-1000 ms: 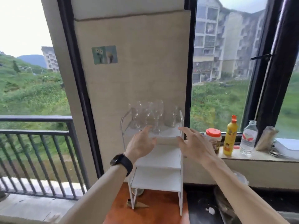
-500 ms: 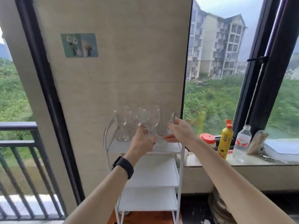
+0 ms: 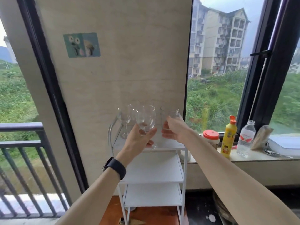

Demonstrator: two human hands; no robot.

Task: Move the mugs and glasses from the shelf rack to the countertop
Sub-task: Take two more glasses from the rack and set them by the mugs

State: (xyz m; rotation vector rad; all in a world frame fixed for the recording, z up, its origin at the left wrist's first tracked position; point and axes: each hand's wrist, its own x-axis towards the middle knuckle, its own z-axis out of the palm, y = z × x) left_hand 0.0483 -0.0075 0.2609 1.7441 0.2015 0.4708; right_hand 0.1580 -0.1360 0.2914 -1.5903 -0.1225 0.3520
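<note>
Two bare forearms reach up from the lower edge, a black watch (image 3: pixel 115 166) on the left wrist. The left hand (image 3: pixel 139 141) pinches the stem of a clear wine glass (image 3: pixel 145 118) just under its bowl; the foot sits low over the front edge of the top shelf, and whether it touches I cannot tell. The right hand (image 3: pixel 174 129) curls around the lower part of a straight tumbler (image 3: pixel 170 112), upright on the same shelf of the white rack (image 3: pixel 154 169). Behind the left hand, more wine glasses (image 3: pixel 125 116) stand at the back. Farther right, on the windowsill, stands a yellow bottle (image 3: pixel 228 138).
</note>
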